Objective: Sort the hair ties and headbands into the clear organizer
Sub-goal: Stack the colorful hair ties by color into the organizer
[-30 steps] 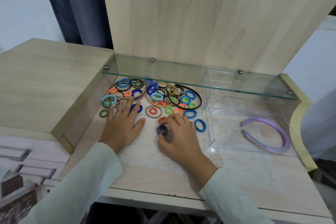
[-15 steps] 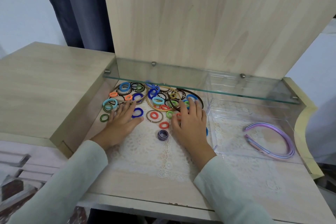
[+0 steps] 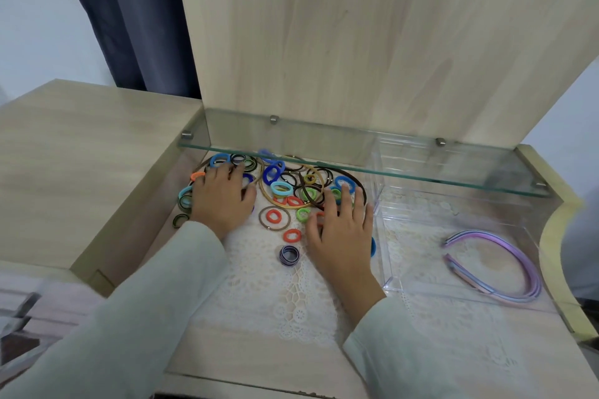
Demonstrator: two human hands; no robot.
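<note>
Left hand (image 3: 223, 197) slid deeper onto multicoloured, tangled hair ties (image 3: 279, 188).

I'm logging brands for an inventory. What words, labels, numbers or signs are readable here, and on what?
None: no readable text shows on the clear organizer, the headbands, the hair ties, the glass shelf or the wooden panel.
</note>
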